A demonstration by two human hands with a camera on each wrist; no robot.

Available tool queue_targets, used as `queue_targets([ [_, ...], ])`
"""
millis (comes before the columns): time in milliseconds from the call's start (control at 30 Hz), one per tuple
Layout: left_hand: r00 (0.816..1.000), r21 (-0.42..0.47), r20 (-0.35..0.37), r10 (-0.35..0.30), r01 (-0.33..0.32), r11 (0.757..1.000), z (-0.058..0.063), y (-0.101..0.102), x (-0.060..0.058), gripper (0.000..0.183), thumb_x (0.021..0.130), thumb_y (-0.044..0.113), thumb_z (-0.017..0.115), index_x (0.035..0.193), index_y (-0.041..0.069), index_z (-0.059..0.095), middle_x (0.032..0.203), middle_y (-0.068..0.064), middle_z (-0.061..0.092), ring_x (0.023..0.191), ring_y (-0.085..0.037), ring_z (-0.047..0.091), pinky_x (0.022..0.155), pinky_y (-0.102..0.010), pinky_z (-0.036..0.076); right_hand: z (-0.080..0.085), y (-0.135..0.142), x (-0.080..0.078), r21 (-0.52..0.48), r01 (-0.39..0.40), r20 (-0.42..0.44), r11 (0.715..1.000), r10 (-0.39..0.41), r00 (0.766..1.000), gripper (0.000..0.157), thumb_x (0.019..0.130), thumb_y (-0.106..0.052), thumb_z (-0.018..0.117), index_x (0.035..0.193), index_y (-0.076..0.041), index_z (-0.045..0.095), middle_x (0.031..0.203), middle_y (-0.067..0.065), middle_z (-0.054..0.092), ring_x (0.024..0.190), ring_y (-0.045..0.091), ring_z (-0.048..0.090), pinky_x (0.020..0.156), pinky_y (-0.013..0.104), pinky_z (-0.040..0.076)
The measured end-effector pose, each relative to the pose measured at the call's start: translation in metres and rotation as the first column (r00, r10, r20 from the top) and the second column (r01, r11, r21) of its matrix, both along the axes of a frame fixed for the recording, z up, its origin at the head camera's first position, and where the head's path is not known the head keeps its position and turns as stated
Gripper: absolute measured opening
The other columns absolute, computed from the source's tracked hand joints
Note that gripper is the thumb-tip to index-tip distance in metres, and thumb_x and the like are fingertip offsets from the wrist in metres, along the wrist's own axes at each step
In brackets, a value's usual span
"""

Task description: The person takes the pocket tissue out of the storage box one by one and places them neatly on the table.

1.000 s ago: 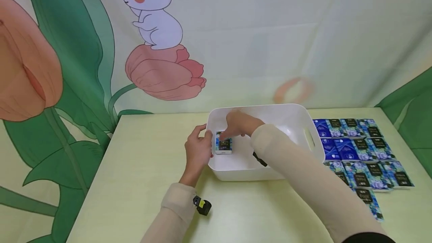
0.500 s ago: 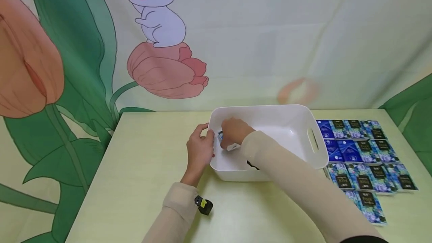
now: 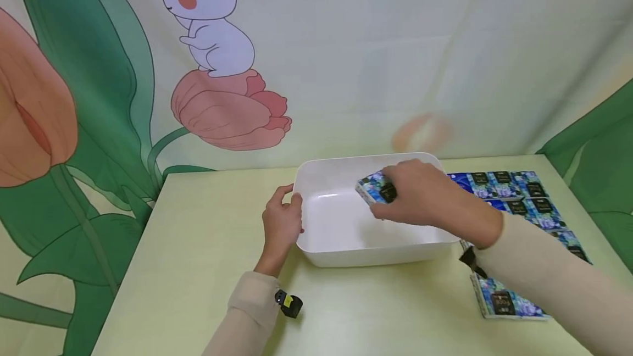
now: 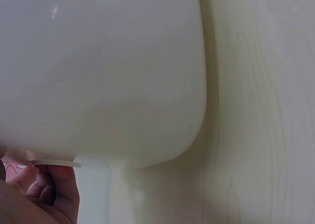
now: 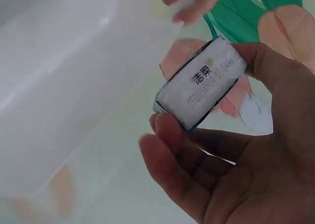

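Note:
My right hand point(image 3: 425, 194) pinches a pocket tissue pack point(image 3: 376, 187) with a blue floral print and a black label, held tilted above the white plastic bin point(image 3: 331, 210). The right wrist view shows the white printed end of that tissue pack point(image 5: 202, 83) between thumb and fingers, clear of the bin wall point(image 5: 54, 91). At the bin's left end, my left hand point(image 3: 283, 221) grips the side wall. Up close in the left wrist view, the fingers of that hand point(image 4: 44, 194) curl at the bin's handle opening, partly hidden by the wall point(image 4: 113, 71).
Rows of similar tissue packs point(image 3: 503, 302) lie on the table right of the bin, partly covered by my right forearm. The pale wooden table point(image 3: 207, 235) extends left and in front. Behind it hangs a printed cloth point(image 3: 346, 87) with flowers and a rabbit.
The tissue pack lay at the bin's left end. My right hand took hold of it, lifted it and carried it right. My left hand stays on the bin.

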State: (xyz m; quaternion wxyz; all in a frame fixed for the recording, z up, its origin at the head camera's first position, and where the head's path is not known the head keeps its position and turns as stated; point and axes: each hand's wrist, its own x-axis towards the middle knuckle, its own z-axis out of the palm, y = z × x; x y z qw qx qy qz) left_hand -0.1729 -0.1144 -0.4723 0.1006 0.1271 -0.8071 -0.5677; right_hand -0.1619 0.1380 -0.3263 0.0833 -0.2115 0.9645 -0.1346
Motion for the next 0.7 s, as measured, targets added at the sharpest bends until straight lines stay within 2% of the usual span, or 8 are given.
queue_targets([
  [100, 1.0, -0.001, -0.001, 0.002, -0.002, 1.0, 0.001, 0.001, 0.0, 0.034, 0.099, 0.028, 0.052, 0.128, 0.016, 0.066, 0.061, -0.009, 0.061, 0.039, -0.019, 0.054, 0.043, -0.029, 0.05, 0.003, 0.042, 0.025, -0.05, 0.047, -0.034, 0.998, -0.049, 0.998, 0.068, 0.084, -0.05, 0.074, 0.127, 0.002, 0.063, 0.087, 0.002, 0.064, 0.072, 0.017, 0.055, 0.059, 0.034, 0.045],
  [167, 1.0, 0.001, 0.004, -0.001, 0.001, 1.0, 0.001, 0.002, -0.001, 0.035, 0.099, 0.029, 0.052, 0.128, 0.017, 0.066, 0.062, -0.01, 0.06, 0.04, -0.019, 0.054, 0.044, -0.03, 0.05, -0.001, 0.072, 0.042, -0.07, 0.095, -0.038, 0.993, -0.098, 0.994, 0.081, 0.084, -0.055, 0.075, 0.135, 0.005, 0.058, 0.089, 0.003, 0.065, 0.068, 0.016, 0.053, 0.057, 0.034, 0.042],
  [267, 1.0, 0.0, 0.005, -0.014, 0.014, 1.0, 0.002, 0.003, 0.0, 0.035, 0.099, 0.029, 0.052, 0.129, 0.017, 0.065, 0.061, -0.008, 0.06, 0.041, -0.02, 0.055, 0.044, -0.03, 0.05, -0.017, 0.116, 0.064, -0.071, 0.179, -0.051, 0.981, -0.183, 0.982, 0.089, 0.082, -0.059, 0.076, 0.138, 0.008, 0.055, 0.089, 0.004, 0.065, 0.064, 0.014, 0.051, 0.055, 0.033, 0.04],
  [333, 1.0, -0.003, 0.001, -0.021, 0.021, 1.0, 0.002, 0.004, 0.0, 0.036, 0.099, 0.03, 0.052, 0.129, 0.016, 0.065, 0.061, -0.007, 0.059, 0.041, -0.02, 0.055, 0.045, -0.031, 0.05, -0.032, 0.143, 0.077, -0.063, 0.247, -0.061, 0.967, -0.251, 0.966, 0.09, 0.081, -0.058, 0.078, 0.136, 0.009, 0.055, 0.084, 0.005, 0.063, 0.059, 0.015, 0.049, 0.051, 0.033, 0.037],
  [433, 1.0, -0.009, 0.001, -0.02, 0.02, 1.0, 0.002, 0.004, -0.001, 0.036, 0.099, 0.03, 0.052, 0.129, 0.016, 0.065, 0.061, -0.005, 0.059, 0.041, -0.019, 0.055, 0.045, -0.031, 0.05, -0.055, 0.181, 0.09, -0.029, 0.358, -0.065, 0.933, -0.359, 0.931, 0.089, 0.082, -0.054, 0.079, 0.134, 0.014, 0.054, 0.083, 0.009, 0.063, 0.062, 0.019, 0.053, 0.051, 0.037, 0.04],
  [533, 1.0, -0.016, 0.012, -0.015, 0.015, 1.0, 0.001, 0.003, -0.002, 0.036, 0.1, 0.03, 0.051, 0.13, 0.016, 0.064, 0.061, -0.005, 0.06, 0.041, -0.019, 0.055, 0.045, -0.03, 0.051, -0.083, 0.214, 0.102, 0.007, 0.46, -0.053, 0.888, -0.459, 0.887, 0.087, 0.083, -0.049, 0.079, 0.132, 0.017, 0.052, 0.087, 0.02, 0.062, 0.069, 0.032, 0.058, 0.057, 0.044, 0.046],
  [633, 1.0, -0.023, 0.017, -0.017, 0.017, 1.0, 0.0, 0.003, -0.002, 0.036, 0.099, 0.03, 0.051, 0.13, 0.016, 0.064, 0.061, -0.006, 0.06, 0.041, -0.019, 0.056, 0.045, -0.031, 0.051, -0.117, 0.242, 0.112, 0.06, 0.54, 0.004, 0.84, -0.541, 0.841, 0.088, 0.084, -0.048, 0.077, 0.132, 0.02, 0.047, 0.091, 0.03, 0.058, 0.075, 0.041, 0.059, 0.063, 0.05, 0.049],
  [700, 1.0, -0.027, 0.02, -0.021, 0.021, 0.999, 0.0, 0.002, -0.002, 0.036, 0.1, 0.03, 0.051, 0.13, 0.016, 0.064, 0.061, -0.006, 0.059, 0.042, -0.02, 0.056, 0.046, -0.031, 0.051, -0.14, 0.257, 0.118, 0.098, 0.577, 0.047, 0.811, -0.583, 0.811, 0.091, 0.085, -0.052, 0.075, 0.132, 0.02, 0.046, 0.094, 0.031, 0.057, 0.076, 0.04, 0.059, 0.064, 0.049, 0.049],
])
